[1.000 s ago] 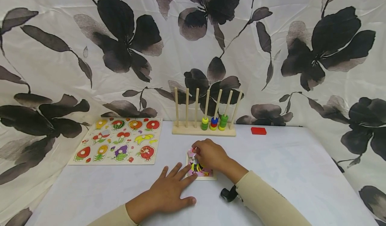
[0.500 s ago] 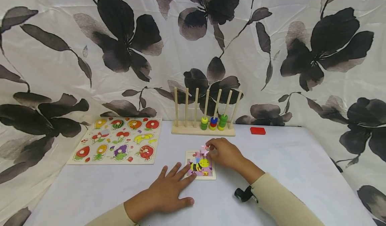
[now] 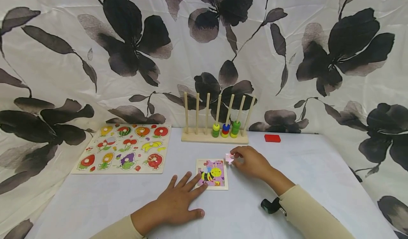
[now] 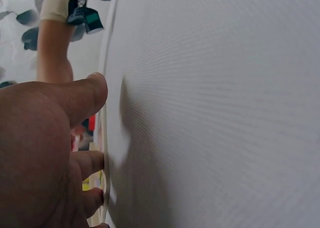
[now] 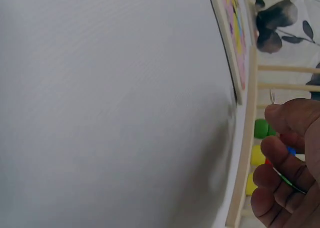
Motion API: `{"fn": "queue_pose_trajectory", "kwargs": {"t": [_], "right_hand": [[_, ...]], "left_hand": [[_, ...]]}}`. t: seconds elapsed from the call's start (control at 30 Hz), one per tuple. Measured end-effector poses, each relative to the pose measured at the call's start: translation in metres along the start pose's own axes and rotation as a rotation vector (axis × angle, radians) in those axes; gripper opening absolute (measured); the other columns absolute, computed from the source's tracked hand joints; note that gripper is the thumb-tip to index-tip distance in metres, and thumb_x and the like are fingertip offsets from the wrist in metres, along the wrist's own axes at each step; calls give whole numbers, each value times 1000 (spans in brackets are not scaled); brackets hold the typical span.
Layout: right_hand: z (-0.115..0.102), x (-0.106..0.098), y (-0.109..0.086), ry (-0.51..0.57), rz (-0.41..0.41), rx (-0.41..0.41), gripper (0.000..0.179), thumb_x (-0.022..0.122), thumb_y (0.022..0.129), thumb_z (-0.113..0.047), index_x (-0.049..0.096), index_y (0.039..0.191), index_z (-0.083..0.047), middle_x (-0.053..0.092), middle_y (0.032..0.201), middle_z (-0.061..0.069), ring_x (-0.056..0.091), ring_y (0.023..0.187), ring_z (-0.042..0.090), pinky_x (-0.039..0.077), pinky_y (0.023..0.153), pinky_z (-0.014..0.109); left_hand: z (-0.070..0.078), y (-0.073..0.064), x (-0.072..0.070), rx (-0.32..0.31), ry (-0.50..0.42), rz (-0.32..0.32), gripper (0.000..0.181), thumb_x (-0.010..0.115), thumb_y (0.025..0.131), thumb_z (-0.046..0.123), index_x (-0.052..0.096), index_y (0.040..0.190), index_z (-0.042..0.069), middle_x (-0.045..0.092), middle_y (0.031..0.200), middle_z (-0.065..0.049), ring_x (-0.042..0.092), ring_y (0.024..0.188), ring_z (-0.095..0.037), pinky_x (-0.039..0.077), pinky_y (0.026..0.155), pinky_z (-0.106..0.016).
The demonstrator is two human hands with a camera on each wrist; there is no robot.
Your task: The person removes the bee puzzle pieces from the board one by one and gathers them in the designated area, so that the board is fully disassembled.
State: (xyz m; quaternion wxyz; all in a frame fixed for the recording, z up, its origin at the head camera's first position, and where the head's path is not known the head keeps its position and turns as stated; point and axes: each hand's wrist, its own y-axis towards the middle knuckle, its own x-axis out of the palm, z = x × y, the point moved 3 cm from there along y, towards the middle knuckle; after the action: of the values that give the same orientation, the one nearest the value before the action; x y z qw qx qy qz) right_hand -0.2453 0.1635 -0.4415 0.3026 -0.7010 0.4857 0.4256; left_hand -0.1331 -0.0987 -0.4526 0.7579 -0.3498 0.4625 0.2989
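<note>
Since half a second ago, the right hand (image 3: pixel 251 162) has shifted to the right, taking a pink puzzle piece (image 3: pixel 228 158) from over the upper edge of the bee puzzle (image 3: pixel 214 174) to a spot just beside its upper right corner. Its grip is closed to a pinch, thumb and forefinger on the piece; whether the piece touches the counter (image 3: pixel 306 182) cannot be told. With that hand gone from above it, the puzzle's upper right part now shows, the yellow head of the bee in plain sight. Swinging right along with the sleeve (image 3: pixel 312 210) is a black wrist camera (image 3: pixel 271 206). Unchanged is the left hand (image 3: pixel 178 203): flat, fingers spread, its grip wide and holding nothing, with fingertips resting at the puzzle's lower left side. The puzzle itself lies where it lay, flat on the counter in front of the person. Also unmoved are the fruit board (image 3: pixel 139 156) on the left, the wooden peg stand (image 3: pixel 204 138) behind the puzzle, with coloured rings (image 3: pixel 216 130) on three of its pegs, and the red block (image 3: pixel 272 138) right of the stand.
</note>
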Motion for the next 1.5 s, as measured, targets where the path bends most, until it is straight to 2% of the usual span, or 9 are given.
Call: {"fn": "queue_pose_trajectory", "kwargs": {"t": [0.33,0.8,1.03,1.23,1.5], "right_hand": [[20,-8,-8,-1,1,2,33,78,90,-18,71,123,-15,67,106,-4,61,107,20,53,95,45],[45,-16,-17,-25,14,-28,32,77,90,-14,72,122,-12,69,104,-3,63,105,23,53,95,48],[54,-17,-20,-28,28,-50,31,77,90,-12,73,120,-9,68,100,-3,62,100,22,52,94,49],[58,-15,-20,-21,-4,-28,30,78,90,-13,74,119,-11,65,95,-5,58,94,19,51,93,48],[60,-13,-16,-8,-58,-2,29,78,91,-15,75,119,-14,65,97,-5,57,93,18,51,92,46]], "left_hand": [[-4,1,5,-6,-3,-12,81,51,93,74,34,161,34,14,171,2,8,156,-35,7,116,-71],[-1,0,0,7,1,0,80,52,93,72,35,161,33,16,171,0,10,156,-36,8,116,-72],[-3,4,3,2,-4,-12,79,50,94,73,35,161,34,14,171,2,9,156,-35,7,116,-71],[-4,6,5,0,4,-17,82,55,91,74,34,161,35,13,171,3,9,156,-35,8,116,-72],[-4,6,5,-4,14,-31,86,60,88,73,32,161,37,12,171,4,8,156,-35,8,116,-72]]}}
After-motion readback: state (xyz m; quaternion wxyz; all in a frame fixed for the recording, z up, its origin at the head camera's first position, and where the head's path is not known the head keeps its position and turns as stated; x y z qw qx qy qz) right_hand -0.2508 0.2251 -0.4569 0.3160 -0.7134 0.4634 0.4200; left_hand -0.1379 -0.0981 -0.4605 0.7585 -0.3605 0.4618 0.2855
